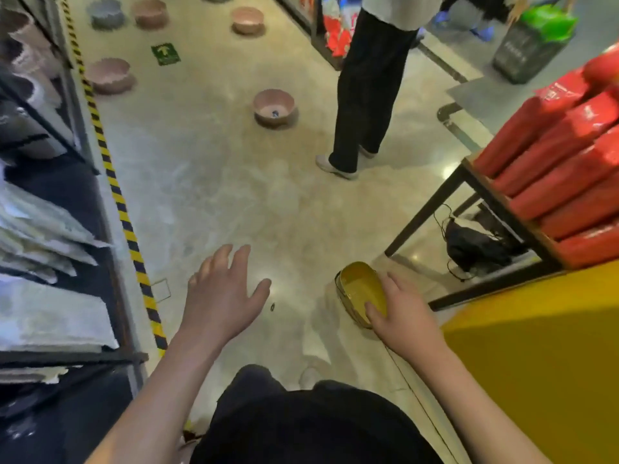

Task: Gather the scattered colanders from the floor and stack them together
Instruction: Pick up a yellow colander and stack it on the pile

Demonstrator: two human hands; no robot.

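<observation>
Fingers of the right hand (pixel 403 313) curl round the rim of a yellow colander (pixel 360 291), thumb lying inside it, and hold it tilted on edge above the floor (pixel 217 182). Left of the yellow colander, the left hand (pixel 222 293) hovers palm down with its fingers spread and loose, holding nothing. Well beyond the yellow colander a pink colander (pixel 274 107) sits upright on the floor with a small dark thing inside. Farther still lie more pink ones (pixel 109 75) (pixel 150 12) (pixel 248 20) and a grey one (pixel 105 12), all apart from each other. Another person's dark trouser legs (pixel 365 92) stand beyond the yellow colander, right of the near pink one. Red packs (pixel 566 162) fill a table just right of the yellow colander; striped tape (pixel 114 182) runs along the floor far to its left.
</observation>
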